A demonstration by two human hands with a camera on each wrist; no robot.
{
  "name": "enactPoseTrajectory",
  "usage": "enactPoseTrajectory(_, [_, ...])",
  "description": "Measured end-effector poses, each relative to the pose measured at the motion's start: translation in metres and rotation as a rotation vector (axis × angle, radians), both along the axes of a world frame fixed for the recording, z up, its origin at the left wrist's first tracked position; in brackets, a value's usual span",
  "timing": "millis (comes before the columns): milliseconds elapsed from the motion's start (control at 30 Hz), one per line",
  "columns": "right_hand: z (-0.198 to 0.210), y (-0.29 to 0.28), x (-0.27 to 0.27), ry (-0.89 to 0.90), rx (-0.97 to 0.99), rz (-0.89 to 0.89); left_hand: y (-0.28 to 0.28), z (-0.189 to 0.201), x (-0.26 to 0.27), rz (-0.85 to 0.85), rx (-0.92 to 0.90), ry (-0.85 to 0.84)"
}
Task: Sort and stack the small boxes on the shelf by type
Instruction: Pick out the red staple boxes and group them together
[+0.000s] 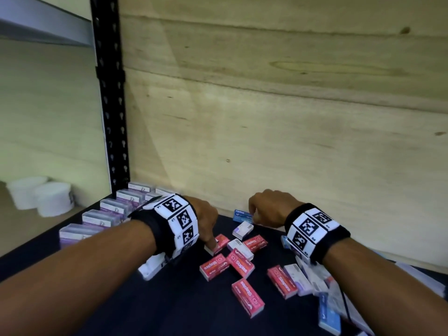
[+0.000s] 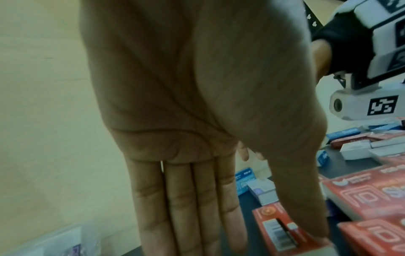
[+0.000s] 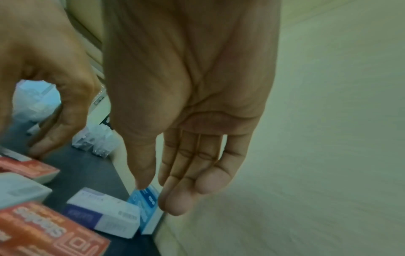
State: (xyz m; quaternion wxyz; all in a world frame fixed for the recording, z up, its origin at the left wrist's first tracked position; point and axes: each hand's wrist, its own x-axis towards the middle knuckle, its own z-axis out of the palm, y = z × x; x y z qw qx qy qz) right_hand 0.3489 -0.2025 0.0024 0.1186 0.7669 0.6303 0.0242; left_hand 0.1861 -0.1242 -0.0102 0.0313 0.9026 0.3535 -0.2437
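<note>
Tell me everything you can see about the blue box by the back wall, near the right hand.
The blue box is a small cardboard-looking staples carton, light blue with a darker band and white print. It lies flat on the dark shelf, against the plywood back wall. A white-and-purple box sits close in front of it. The right hand reaches down over it, fingers relaxed; contact is unclear.

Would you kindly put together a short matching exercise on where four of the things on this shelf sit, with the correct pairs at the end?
Things:
1. left hand
2. right hand
3. row of clear cases
4. white tubs

Places:
A. in the next bay, beyond the black upright
B. along the left edge of the shelf
C. thumb on a red staples box
D. fingertips at the blue box by the back wall

Pairs: 1-C, 2-D, 3-B, 4-A
</note>
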Motion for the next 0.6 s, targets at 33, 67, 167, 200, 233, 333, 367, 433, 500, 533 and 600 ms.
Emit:
enactPoseTrajectory(33, [-0.004, 0.005, 0.002, -0.024, -0.004, -0.003, 0.002, -0.001, 0.0, 0.004, -0.006, -0.003])
enactPoseTrajectory(67, [-0.007, 0.009, 0.003, -0.039, -0.007, -0.003, 0.004, -0.001, 0.001, 0.006, -0.011, -0.008])
enactPoseTrajectory(167, [-0.012, 0.019, 0.002, -0.069, -0.001, 0.019, 0.007, -0.003, 0.003, 0.012, -0.027, -0.016])
enactPoseTrajectory(200, [-0.012, 0.021, 0.001, -0.077, 0.003, 0.028, 0.008, -0.004, 0.004, 0.018, -0.037, -0.018])
enactPoseTrajectory(233, [-0.012, 0.023, 0.0, -0.088, 0.008, 0.035, 0.008, -0.004, 0.005, 0.024, -0.047, -0.024])
enactPoseTrajectory(333, [-0.013, 0.026, -0.002, -0.108, 0.016, 0.037, 0.01, -0.003, 0.006, 0.032, -0.069, -0.032])
enactPoseTrajectory(367, [-0.013, 0.027, -0.003, -0.109, 0.016, 0.038, 0.01, -0.003, 0.007, 0.03, -0.074, -0.033])
enactPoseTrajectory(433, [-0.012, 0.026, -0.004, -0.107, 0.012, 0.035, 0.01, -0.003, 0.008, 0.023, -0.084, -0.03])
enactPoseTrajectory(500, [-0.008, 0.021, -0.004, -0.101, -0.012, 0.007, 0.009, -0.004, 0.008, 0.015, -0.091, -0.027])
enactPoseTrajectory(533, [-0.006, 0.017, -0.002, -0.095, -0.034, -0.016, 0.008, -0.004, 0.008, 0.014, -0.095, -0.031])
enactPoseTrajectory(600, [-0.002, 0.008, 0.004, -0.074, -0.072, -0.06, 0.008, -0.003, 0.008, 0.021, -0.103, -0.048])
